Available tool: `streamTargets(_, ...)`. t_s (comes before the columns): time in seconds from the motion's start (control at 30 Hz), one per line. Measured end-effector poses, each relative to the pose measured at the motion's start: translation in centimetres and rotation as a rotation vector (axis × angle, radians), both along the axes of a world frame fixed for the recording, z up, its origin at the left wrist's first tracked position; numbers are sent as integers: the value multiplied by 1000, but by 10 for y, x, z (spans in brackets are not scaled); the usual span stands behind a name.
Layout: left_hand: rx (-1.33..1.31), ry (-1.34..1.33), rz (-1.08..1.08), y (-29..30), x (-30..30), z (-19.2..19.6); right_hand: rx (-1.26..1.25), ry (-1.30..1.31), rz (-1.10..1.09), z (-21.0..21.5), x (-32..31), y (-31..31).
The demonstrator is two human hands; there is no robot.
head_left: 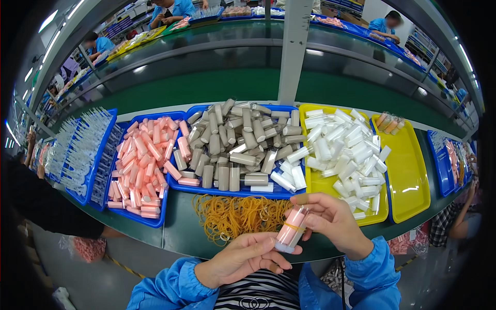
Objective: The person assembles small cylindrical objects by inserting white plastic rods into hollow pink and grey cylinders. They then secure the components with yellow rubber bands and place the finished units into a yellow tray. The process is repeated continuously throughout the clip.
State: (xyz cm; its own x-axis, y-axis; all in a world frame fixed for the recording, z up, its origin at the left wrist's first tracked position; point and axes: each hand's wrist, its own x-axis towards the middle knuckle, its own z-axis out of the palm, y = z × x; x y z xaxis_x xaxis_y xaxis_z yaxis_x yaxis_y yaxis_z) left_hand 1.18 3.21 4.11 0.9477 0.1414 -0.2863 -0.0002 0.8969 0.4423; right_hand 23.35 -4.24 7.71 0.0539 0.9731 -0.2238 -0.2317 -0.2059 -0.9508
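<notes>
Both my hands hold one small bundle of pink tubes (291, 230), with a yellow rubber band round its middle. My left hand (248, 258) supports the bundle's lower end from below. My right hand (330, 219) grips its upper part, fingers curled round it. The bundle is tilted, just above the table's near edge. A loose heap of yellow rubber bands (232, 214) lies on the green table right behind my hands.
Behind the bands sit a blue tray of pink tubes (150, 219), a blue tray of grey tubes (243, 194), a yellow tray of white tubes (380, 217) and a yellow tray (408, 181) with a few bundled pink tubes (390, 123). Other people work left, right and across the conveyor.
</notes>
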Motion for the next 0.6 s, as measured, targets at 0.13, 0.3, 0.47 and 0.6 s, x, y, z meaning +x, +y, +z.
streamTargets(0.13, 92, 12, -80, -1, 4, 11, 66, -98, -64, 8, 26, -15)
streamTargets(0.3, 250, 11, 70, 2, -17, 33, 370, -530, -823, 22, 122, -20)
streamTargets(0.47, 471, 51, 231, 12, -32, 31, 265, -988, -1209, 1, 299, -60)
streamTargets(0.6, 551, 117, 412, 20, -33, 26, -14, -1159, -1142, -44, 394, -53)
